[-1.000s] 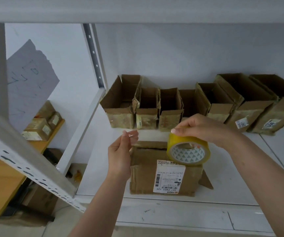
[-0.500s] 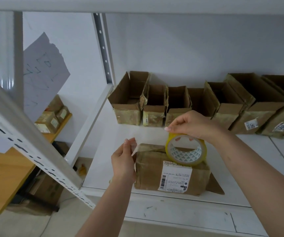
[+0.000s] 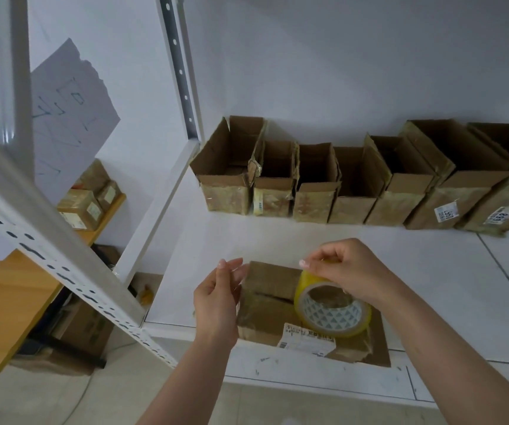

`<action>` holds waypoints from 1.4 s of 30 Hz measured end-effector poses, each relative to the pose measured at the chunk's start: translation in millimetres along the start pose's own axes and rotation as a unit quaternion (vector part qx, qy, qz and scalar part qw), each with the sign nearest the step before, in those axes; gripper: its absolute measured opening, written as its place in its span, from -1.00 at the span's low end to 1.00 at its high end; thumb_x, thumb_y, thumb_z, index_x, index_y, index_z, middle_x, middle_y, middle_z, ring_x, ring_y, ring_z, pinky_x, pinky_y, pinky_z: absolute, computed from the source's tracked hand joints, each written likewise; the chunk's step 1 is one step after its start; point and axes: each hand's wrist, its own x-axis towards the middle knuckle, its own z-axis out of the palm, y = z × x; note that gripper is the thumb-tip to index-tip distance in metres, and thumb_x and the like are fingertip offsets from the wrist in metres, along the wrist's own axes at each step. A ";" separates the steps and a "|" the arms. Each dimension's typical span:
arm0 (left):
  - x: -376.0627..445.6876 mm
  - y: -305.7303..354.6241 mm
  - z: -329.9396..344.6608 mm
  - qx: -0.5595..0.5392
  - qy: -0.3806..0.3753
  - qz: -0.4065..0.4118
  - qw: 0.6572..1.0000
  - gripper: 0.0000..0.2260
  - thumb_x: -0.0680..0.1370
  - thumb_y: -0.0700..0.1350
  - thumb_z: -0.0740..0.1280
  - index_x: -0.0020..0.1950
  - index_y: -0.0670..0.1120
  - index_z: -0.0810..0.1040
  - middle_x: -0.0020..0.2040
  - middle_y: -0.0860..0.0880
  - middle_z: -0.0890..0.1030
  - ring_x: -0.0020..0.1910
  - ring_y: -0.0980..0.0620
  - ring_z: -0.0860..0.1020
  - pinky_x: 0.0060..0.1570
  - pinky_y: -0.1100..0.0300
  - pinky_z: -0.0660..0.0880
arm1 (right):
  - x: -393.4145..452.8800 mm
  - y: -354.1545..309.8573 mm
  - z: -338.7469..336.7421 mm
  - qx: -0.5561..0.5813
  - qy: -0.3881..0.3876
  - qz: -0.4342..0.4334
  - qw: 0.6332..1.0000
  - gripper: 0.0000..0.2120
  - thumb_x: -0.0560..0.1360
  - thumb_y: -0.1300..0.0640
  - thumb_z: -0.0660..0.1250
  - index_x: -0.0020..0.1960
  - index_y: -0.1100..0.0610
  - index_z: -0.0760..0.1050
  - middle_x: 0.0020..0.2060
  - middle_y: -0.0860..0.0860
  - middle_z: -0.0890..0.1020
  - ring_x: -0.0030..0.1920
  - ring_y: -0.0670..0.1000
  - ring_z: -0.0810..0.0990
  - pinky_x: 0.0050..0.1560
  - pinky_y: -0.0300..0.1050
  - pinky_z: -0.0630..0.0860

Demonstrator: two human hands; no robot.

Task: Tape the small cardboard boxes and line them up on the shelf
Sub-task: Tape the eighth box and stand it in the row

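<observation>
1. The white shelf [image 3: 277, 240] is a smooth, flat board inside a frame of perforated metal posts; its right end runs out of view.
2. Along the back wall stands a row of open boxes [image 3: 317, 185] – seven brown cardboard cartons side by side, flaps up, fronts glazed with old yellowish tape. Their insides are dark, so what they contain, if anything, cannot be made out. The two at the right end carry white printed stickers.
3. Near the front edge of the shelf lies the small cardboard box [image 3: 265, 305], flaps folded down, its creased surface wrapped in shiny tape and a white barcode label on its near side – partly hidden by the hands.
4. The right hand [image 3: 348, 271] grips the tape roll [image 3: 333, 311] from above, fingers curled round its yellow translucent rim; the roll sits just over the box's top, contact unclear.
5. The left hand [image 3: 216, 299] pinches something thin at the box's left end, probably the clear tape end, too faint to confirm.
</observation>
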 end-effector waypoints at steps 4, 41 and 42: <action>-7.0 -7.4 -2.6 -0.006 0.012 0.024 1.000 -0.68 0.68 -0.02 0.16 0.00 -0.09 0.68 -0.04 -0.05 0.72 0.05 0.03 0.66 0.15 0.09 0.52 | -11.4 1.6 6.1 -0.021 0.027 -0.009 0.999 -0.86 0.41 -0.17 0.46 -0.17 -0.13 0.66 -0.12 -0.16 0.66 -0.01 -0.09 0.60 0.11 0.11 0.56; 3.9 -28.1 -23.0 0.215 0.027 -0.051 0.975 -0.61 0.51 0.19 0.37 -0.20 -0.15 0.52 -0.24 -0.14 0.47 -0.25 -0.09 0.43 -0.17 -0.11 0.53 | -14.8 -3.2 21.3 -0.192 0.083 -0.054 0.976 -0.81 0.49 -0.22 0.31 -0.09 -0.15 0.62 -0.03 -0.25 0.62 -0.02 -0.16 0.51 -0.20 -0.18 0.37; 3.9 -28.6 -23.4 0.221 0.028 -0.045 0.974 -0.60 0.51 0.20 0.37 -0.21 -0.15 0.52 -0.25 -0.14 0.47 -0.26 -0.09 0.43 -0.19 -0.08 0.52 | -14.7 -3.1 21.5 -0.191 0.083 -0.055 0.976 -0.80 0.49 -0.22 0.31 -0.08 -0.15 0.62 -0.02 -0.25 0.63 -0.02 -0.15 0.51 -0.20 -0.18 0.37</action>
